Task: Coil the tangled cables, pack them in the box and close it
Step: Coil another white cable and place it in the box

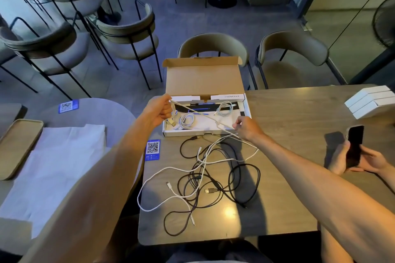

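One white cable point(203, 115) taut over an open box point(203, 79), left hand point(161, 109) gripping one end, right hand point(245, 127) pinching it, tangled cables point(205, 175) nearby.

My left hand point(159, 111) grips loops of a white cable point(203, 115), and my right hand point(248, 128) pinches the same cable, stretched between them over the open box point(203, 77). Nearer me than both hands, tangled cables point(201, 177), black and white, sprawl on the table point(288, 117).
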